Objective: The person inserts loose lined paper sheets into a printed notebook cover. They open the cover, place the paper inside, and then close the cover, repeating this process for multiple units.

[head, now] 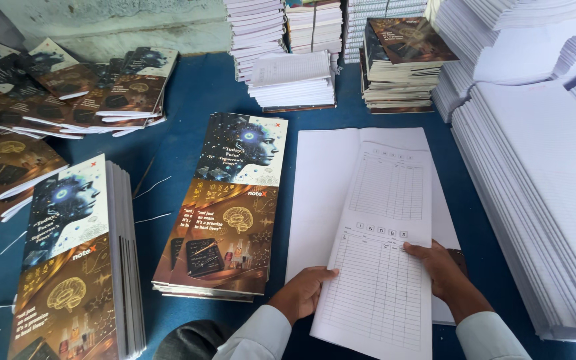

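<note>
both hands on the printed index sheet (381,267): i see my left hand (301,293) pinching its left edge and my right hand (443,270) closed on the right edge. sheet sits over a blank white sheet stack (321,187) on the blue table (195,93), just right of the cover pile (225,213).

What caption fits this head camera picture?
Two hands, left hand and right hand, hold a printed index sheet beside cover stacks.

surface: a blue-covered table (195,100) fills the view, near to far
wall: pale, rough plaster wall (115,23) at the far left
light: soft, even daylight
</note>
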